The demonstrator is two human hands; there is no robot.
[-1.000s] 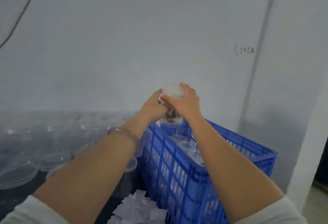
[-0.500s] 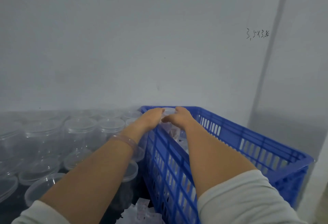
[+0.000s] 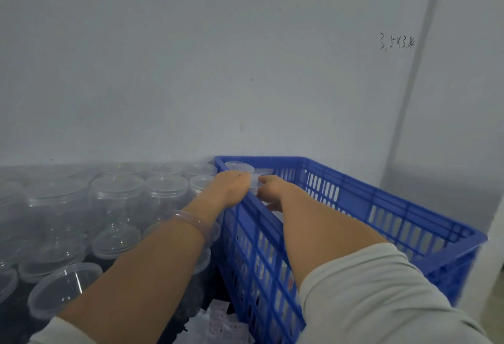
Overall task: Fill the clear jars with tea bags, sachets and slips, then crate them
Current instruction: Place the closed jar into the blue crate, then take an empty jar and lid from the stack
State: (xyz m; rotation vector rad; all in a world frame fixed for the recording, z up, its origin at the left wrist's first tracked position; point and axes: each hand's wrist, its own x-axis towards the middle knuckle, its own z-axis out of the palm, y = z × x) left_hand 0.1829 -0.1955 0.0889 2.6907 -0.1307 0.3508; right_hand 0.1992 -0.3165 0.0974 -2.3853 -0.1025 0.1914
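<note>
Head view. Left grip (image 3: 231,188) and right grip (image 3: 271,189) both clasp a clear jar (image 3: 255,183) by its top, inside the blue crate (image 3: 253,256) near its far corner. Probably light, stiff and slick-walled; best held under the lid rim.

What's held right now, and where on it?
A clear jar, gripped between both hands at its lidded top, left hand and right hand on opposite sides, low inside the crate.
</note>
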